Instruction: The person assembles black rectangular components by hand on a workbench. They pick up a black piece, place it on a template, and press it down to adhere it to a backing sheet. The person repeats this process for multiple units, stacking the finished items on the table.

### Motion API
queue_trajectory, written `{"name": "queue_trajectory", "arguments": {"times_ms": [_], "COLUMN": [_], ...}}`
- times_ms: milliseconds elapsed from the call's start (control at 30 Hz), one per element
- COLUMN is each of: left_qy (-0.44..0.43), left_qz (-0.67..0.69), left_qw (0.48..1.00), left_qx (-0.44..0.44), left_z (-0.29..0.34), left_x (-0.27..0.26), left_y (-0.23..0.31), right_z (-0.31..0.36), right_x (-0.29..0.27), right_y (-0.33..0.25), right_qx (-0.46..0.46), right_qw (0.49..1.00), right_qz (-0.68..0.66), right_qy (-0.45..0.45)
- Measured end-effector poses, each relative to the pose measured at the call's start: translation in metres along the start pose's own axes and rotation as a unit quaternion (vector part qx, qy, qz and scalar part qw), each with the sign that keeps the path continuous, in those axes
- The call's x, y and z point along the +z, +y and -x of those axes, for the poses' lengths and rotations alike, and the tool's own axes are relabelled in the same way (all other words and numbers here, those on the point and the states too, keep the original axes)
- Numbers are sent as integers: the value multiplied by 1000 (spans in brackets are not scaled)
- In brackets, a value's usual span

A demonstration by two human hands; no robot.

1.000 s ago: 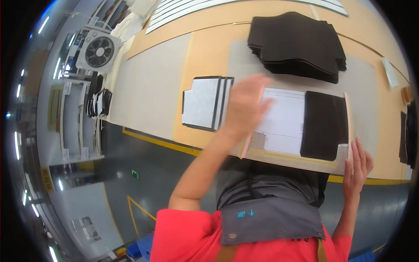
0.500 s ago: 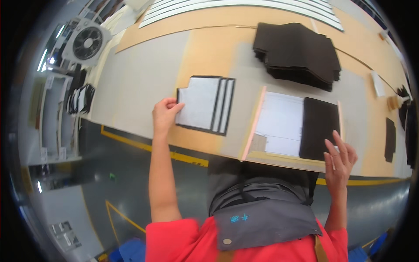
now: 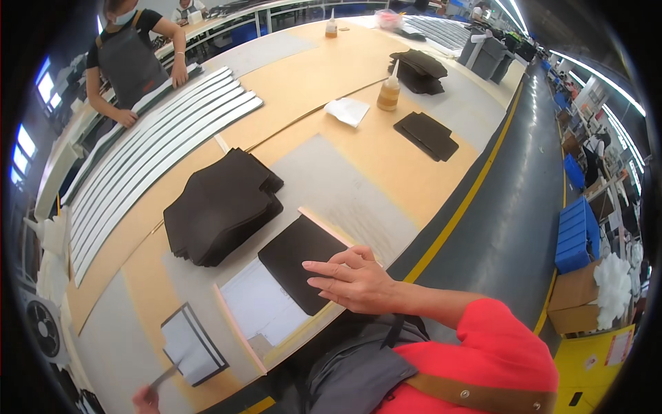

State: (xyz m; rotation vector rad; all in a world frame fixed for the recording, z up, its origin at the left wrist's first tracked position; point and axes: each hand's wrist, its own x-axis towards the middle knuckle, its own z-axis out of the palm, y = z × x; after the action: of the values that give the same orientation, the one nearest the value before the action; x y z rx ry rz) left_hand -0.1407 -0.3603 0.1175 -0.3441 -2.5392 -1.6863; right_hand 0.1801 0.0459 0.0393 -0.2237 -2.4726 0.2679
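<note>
My left hand (image 3: 146, 399), blurred at the lower left, is closed on a thin, dark grey strip-like thing (image 3: 164, 376); its kind is too smeared to tell. The strip reaches the edge of a pale panel (image 3: 193, 348) with a black border and dark bands. My right hand (image 3: 352, 279) has its fingers stretched out over a black rectangular sheet (image 3: 293, 259) and grips nothing. Whether its fingertips touch the sheet I cannot tell. This sheet lies beside white paper (image 3: 258, 303) on a flat board with pink side strips (image 3: 238, 331).
Beyond the board stands a stack of black cut pieces (image 3: 221, 203). Farther off are black pieces (image 3: 426, 136), a bottle of amber liquid (image 3: 388, 94), white paper (image 3: 347, 112) and long white strips (image 3: 165, 155). A co-worker (image 3: 138, 62) stands across the table.
The view has swung right, bringing a co-worker and an aisle into sight. My left hand has left the pale panel's edge and now has a thin grey strip in it.
</note>
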Motion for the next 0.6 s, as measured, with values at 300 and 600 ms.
{"name": "queue_trajectory", "arguments": {"times_ms": [300,600], "left_qy": [-15,51], "left_qz": [-141,-228], "left_qw": [949,913], "left_qx": [282,336], "left_z": [25,29], "left_x": [21,52], "left_y": [112,155], "right_z": [-15,-24], "right_x": [7,7], "right_y": [-10,-11], "right_qx": [-15,-29], "right_qw": [998,996], "right_qz": [-44,-55], "right_qy": [30,58]}}
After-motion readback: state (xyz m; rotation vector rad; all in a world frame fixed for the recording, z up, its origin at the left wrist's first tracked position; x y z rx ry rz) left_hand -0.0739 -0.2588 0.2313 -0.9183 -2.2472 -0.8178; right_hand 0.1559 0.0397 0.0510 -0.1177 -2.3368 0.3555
